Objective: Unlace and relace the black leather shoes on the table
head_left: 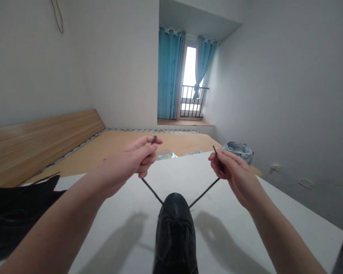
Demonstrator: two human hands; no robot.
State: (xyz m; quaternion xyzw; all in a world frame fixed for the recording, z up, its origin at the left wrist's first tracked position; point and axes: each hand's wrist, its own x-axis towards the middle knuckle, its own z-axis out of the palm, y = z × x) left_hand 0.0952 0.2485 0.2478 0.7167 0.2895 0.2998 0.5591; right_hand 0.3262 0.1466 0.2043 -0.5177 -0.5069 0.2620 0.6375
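A black shoe (pixel 175 232) sits on the white table (pixel 111 228), its toe pointing away from me. A dark shoelace (pixel 152 191) runs out on both sides of the toe and rises to my hands; where it passes behind the toe is hidden. My left hand (pixel 140 156) is closed on one end, with a bit of lace showing above the fingers. On the other side, my right hand (pixel 228 164) pinches the opposite end, and its tip sticks up past the thumb. Both lengths look straight and taut. The hands are held apart, above and beyond the shoe.
Black material (pixel 14 213) with cord-like strands lies at the table's left. Beyond the table is a bed (pixel 125 140) with a wooden headboard (pixel 48 133). A pale patterned bag or basket (pixel 240 150) stands behind my right hand. Blue curtains (pixel 170 76) hang by the window.
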